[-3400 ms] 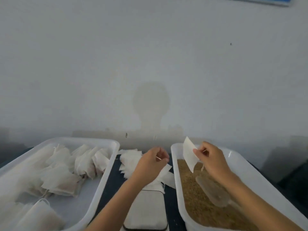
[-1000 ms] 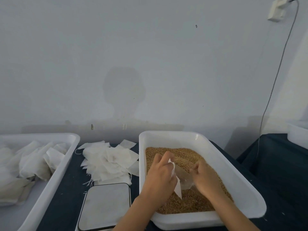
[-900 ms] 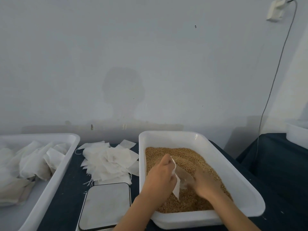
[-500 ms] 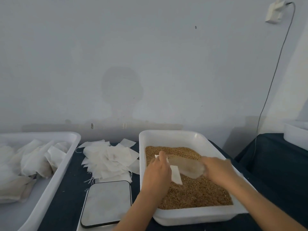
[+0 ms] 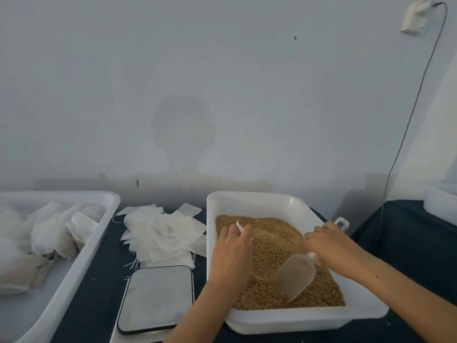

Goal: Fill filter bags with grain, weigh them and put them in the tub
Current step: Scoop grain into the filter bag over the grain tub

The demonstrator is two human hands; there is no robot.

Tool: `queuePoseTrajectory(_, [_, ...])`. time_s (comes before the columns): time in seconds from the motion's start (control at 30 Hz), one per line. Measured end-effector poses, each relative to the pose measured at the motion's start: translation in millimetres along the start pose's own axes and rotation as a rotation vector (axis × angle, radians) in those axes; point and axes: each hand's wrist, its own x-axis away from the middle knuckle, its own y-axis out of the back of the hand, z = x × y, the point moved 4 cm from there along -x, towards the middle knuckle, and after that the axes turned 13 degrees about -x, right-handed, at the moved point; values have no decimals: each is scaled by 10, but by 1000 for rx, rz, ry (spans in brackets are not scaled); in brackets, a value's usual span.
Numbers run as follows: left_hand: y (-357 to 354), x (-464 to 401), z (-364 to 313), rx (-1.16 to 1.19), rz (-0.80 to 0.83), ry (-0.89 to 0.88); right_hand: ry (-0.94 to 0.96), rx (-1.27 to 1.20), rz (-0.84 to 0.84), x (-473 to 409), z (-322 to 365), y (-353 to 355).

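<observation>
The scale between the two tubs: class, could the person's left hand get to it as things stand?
Probably yes. The scale lies bare-topped just beside the left hand, with only the grain tub wall between them. But that hand pinches a filter bag, so it isn't free to grip.

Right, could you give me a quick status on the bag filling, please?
Left hand pinches filter bag over the grain. Right hand holds scoop, mouth down in grain. Nothing blocking.

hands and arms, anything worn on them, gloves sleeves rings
Nothing worn that shows. The left hand and right hand are bare, with no gloves, and both forearms are uncovered as far as the picture's lower edge, so no sleeve is in view. No watch, band or ring shows. The right forearm bears a small dark dot.
</observation>
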Motion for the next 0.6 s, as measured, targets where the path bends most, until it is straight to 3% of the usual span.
queuePoseTrajectory(0.2, [-31, -9, 10, -53, 48, -72, 63, -356, 148, 19, 147, -248])
queuePoseTrajectory(0.4, [-57, -106, 83, -90, 157, -140, -4, -618, 298, 124, 195, -177])
queuePoseTrajectory(0.6, [-149, -144, 190, -77, 234, -153, -119, -792, 251, 300, -11, 178])
